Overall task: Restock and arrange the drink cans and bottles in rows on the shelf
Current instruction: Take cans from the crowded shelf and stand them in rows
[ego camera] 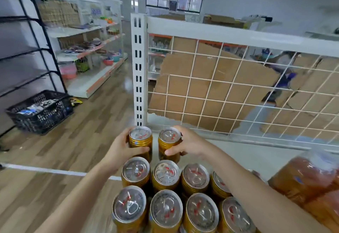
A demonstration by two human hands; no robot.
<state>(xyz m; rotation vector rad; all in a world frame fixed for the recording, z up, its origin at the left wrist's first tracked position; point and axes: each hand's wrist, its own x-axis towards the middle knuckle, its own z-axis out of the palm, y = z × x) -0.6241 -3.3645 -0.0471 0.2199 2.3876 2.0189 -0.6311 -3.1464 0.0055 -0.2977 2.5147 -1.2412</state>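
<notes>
Several gold drink cans with silver pull-tab lids stand in rows on the white shelf (238,152). My left hand (121,150) grips the back-left gold can (140,137) from its left side. My right hand (187,144) grips the back-right gold can (168,140) from its right side. Both cans stand upright at the back of the rows, close to the wire grid. In front of them are two rows of cans, such as one can (136,171) in the middle row and one can (129,208) nearest me.
A white wire grid back panel (229,93) with cardboard behind it bounds the shelf. A slotted white upright (138,71) stands at its left end. An orange shrink-wrapped pack (308,183) lies at right. A black crate (41,111) sits on the wooden floor at left.
</notes>
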